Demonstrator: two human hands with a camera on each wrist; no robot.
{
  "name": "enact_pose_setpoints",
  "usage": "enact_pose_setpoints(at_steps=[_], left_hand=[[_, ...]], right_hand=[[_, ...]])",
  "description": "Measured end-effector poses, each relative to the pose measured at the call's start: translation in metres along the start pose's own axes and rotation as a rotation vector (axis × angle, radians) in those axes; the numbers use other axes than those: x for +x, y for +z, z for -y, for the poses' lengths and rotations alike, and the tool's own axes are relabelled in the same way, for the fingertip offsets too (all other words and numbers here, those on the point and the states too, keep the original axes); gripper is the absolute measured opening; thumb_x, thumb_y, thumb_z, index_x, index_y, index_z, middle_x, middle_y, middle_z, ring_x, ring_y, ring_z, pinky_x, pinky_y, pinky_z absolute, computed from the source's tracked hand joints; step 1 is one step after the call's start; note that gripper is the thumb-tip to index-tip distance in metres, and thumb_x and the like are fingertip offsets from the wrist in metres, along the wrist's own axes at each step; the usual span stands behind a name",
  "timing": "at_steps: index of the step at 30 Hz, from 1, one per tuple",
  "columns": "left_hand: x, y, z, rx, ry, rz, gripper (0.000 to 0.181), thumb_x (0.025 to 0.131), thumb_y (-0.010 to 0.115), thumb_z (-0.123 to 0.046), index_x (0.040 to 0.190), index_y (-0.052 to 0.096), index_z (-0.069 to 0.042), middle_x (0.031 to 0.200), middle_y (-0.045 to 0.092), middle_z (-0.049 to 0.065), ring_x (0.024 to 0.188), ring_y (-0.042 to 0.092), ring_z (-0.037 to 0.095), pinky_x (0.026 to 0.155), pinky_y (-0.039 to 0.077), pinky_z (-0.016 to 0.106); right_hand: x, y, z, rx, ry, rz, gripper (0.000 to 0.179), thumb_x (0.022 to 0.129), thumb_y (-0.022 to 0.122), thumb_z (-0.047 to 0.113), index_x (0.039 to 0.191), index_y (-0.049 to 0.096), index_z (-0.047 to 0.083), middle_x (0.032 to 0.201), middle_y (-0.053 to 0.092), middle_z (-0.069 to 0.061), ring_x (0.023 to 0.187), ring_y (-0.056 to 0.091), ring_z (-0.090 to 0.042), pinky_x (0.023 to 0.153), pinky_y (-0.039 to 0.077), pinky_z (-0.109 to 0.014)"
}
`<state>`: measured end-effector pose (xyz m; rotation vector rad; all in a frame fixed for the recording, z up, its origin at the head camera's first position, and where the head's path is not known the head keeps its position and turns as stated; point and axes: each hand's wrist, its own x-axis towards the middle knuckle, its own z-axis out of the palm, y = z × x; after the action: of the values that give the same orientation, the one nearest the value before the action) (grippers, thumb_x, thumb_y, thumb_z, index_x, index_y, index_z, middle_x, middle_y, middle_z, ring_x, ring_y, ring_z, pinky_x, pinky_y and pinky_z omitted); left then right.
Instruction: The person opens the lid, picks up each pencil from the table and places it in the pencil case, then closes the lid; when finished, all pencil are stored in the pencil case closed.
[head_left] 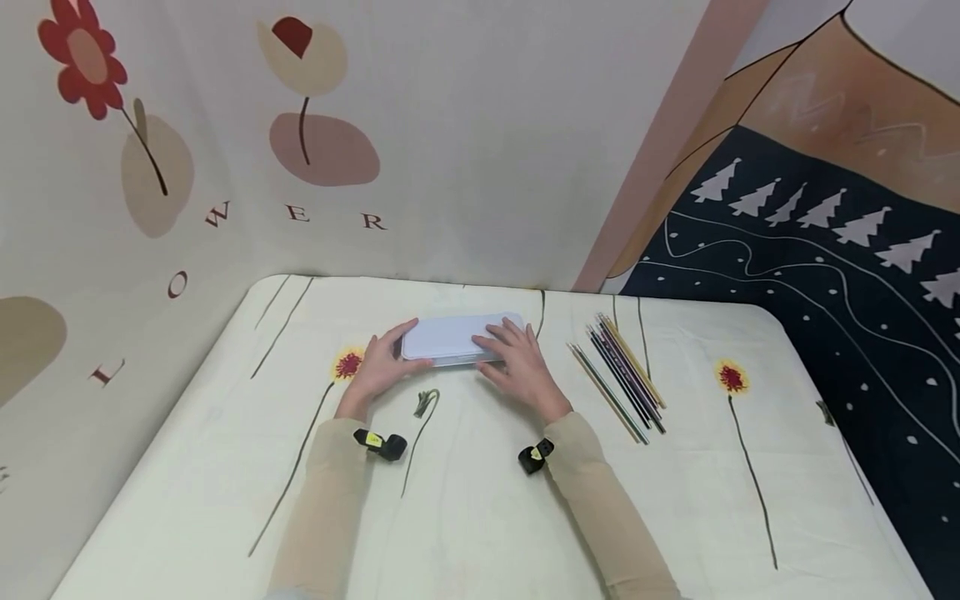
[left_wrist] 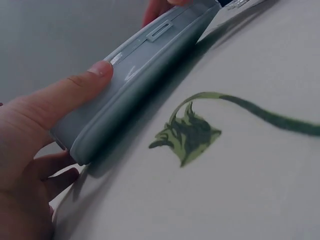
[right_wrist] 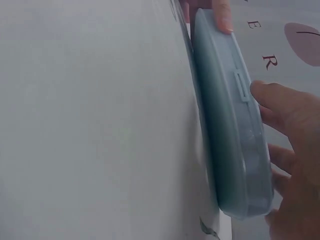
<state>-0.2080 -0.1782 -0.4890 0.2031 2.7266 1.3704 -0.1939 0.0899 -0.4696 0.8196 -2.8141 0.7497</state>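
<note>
A pale blue plastic pencil case [head_left: 448, 337] with a lid lies flat near the back of the cloth-covered table. On its long front side is a small rectangular clasp [right_wrist: 242, 85]. My left hand [head_left: 381, 368] grips the case's left end, its thumb [left_wrist: 101, 70] against the front side and its other fingers around the end. Spread over the right part of the lid are the fingers of my right hand [head_left: 519, 367], resting on top. That hand's thumb [right_wrist: 260, 91] touches the lid's front edge beside the clasp.
Right of the case lies a loose bunch of several pencils [head_left: 624, 373], mostly dark with a few yellow and green ones. The white cloth [head_left: 465, 517] has printed flowers. A patterned curtain [head_left: 480, 167] stands right behind the table, and a dark one [head_left: 795, 275] at the right.
</note>
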Motion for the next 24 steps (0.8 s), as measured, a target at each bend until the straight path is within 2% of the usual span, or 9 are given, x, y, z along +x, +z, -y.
enact_pose_setpoints(at_steps=[7,11,17,24], left_hand=[[0.000,0.001,-0.004,-0.122,-0.055,-0.007,0.077,0.079,0.080,-0.031,0.145,0.045,-0.011,0.149,0.039,0.017,0.140,0.028,0.032,0.115,0.021,0.043],[0.000,0.001,-0.006,-0.131,-0.057,-0.005,0.074,0.082,0.078,-0.031,0.144,0.045,-0.009,0.149,0.038,0.017,0.141,0.026,0.031,0.115,0.019,0.042],[0.000,0.001,-0.006,-0.154,-0.036,-0.011,0.068,0.084,0.076,-0.028,0.142,0.048,-0.006,0.149,0.038,0.018,0.141,0.025,0.030,0.116,0.018,0.040],[0.001,0.001,-0.006,-0.195,-0.043,-0.015,0.066,0.084,0.077,-0.027,0.140,0.049,-0.004,0.149,0.037,0.018,0.142,0.025,0.029,0.115,0.020,0.038]], right_hand=[[0.005,0.003,-0.001,-0.055,-0.038,-0.122,0.041,0.087,0.073,0.030,0.125,0.066,0.017,0.132,0.058,-0.009,0.129,0.045,-0.028,0.112,0.017,-0.060],[0.008,0.004,-0.003,-0.031,-0.058,-0.176,0.038,0.085,0.074,0.026,0.121,0.069,0.014,0.127,0.062,-0.008,0.121,0.052,-0.026,0.111,0.022,-0.056],[0.011,0.007,-0.006,0.033,-0.052,-0.228,0.036,0.082,0.076,0.023,0.117,0.072,0.014,0.122,0.065,-0.005,0.115,0.056,-0.024,0.108,0.030,-0.046],[0.015,0.010,-0.006,0.075,-0.042,-0.286,0.033,0.079,0.078,0.022,0.111,0.074,0.012,0.117,0.068,-0.005,0.108,0.057,-0.025,0.098,0.036,-0.045]])
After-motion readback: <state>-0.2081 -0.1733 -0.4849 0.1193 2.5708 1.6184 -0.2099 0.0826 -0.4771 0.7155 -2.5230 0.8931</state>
